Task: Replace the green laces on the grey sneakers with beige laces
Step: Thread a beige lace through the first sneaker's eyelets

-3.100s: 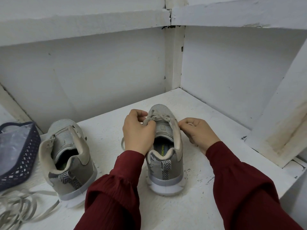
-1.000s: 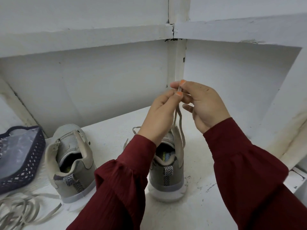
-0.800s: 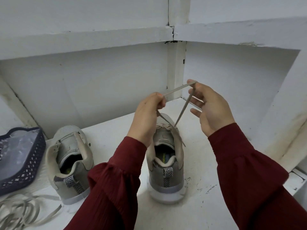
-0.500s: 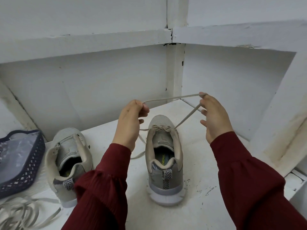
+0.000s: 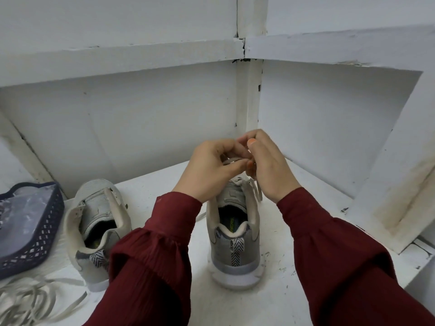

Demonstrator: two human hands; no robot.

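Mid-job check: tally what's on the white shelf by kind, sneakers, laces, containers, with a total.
Grey mesh sneakers: 2, left and centre
Dark blue perforated plastic basket: 1
Heap of loose pale flat laces: 1
Pale flat lace on the centre sneaker, pinched by left hand and right hand: 1
Total: 5

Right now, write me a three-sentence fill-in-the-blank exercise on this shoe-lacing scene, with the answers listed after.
The left hand and right hand pinch a flat ____ lace above the grey mesh sneaker under them.
Both it and the second grey mesh sneaker turn their ____ toward the camera.
The dark blue perforated plastic basket and the loose pile of pale laces lie on the person's ____ side.
Missing words: beige; heels; left.
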